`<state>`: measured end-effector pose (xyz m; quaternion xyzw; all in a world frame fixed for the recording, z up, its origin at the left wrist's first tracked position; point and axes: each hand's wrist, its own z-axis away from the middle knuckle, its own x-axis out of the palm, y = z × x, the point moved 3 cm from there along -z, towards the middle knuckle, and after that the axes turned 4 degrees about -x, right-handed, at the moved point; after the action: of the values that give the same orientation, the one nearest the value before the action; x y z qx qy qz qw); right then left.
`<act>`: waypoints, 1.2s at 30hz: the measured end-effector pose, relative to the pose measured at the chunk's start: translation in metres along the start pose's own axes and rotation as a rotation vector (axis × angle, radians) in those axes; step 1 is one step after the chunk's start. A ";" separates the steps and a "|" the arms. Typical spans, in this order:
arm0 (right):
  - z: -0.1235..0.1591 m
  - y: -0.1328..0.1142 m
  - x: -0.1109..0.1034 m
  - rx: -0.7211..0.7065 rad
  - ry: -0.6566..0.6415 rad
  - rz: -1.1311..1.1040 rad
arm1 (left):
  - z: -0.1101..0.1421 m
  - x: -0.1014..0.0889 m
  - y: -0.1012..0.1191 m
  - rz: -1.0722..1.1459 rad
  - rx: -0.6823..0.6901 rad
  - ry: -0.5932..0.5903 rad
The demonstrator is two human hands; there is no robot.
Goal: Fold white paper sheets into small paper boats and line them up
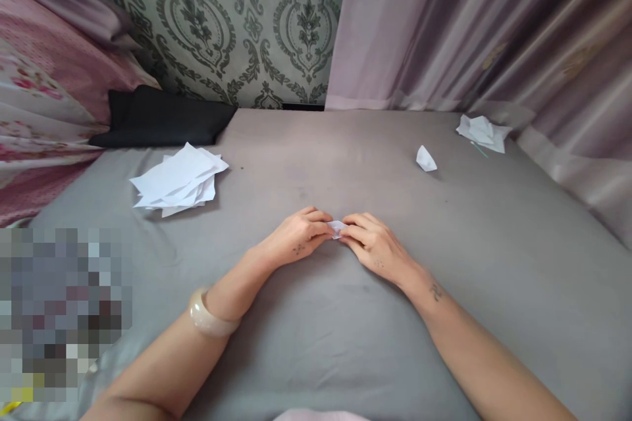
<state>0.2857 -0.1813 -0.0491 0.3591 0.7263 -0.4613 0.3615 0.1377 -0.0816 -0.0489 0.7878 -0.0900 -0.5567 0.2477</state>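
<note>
My left hand (297, 235) and my right hand (374, 243) meet in the middle of a grey bed sheet (316, 342). Both pinch a small folded piece of white paper (337, 227) between their fingertips, pressed down against the sheet. Most of the paper is hidden by the fingers. A pale bangle (210, 317) sits on my left wrist.
A loose stack of white paper sheets (178, 181) lies at the left. One small folded paper shape (425, 159) and a crumpled paper pile (482, 133) lie far right. A black cushion (162, 117) rests against the patterned wall. Pink curtains (484, 26) hang at the right.
</note>
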 end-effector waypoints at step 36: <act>0.002 0.000 -0.001 -0.006 0.028 0.050 | 0.000 -0.001 -0.011 0.176 -0.144 0.182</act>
<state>0.2867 -0.1836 -0.0490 0.3825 0.7235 -0.4451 0.3636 0.1364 -0.0719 -0.0532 0.8042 -0.0958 -0.4642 0.3585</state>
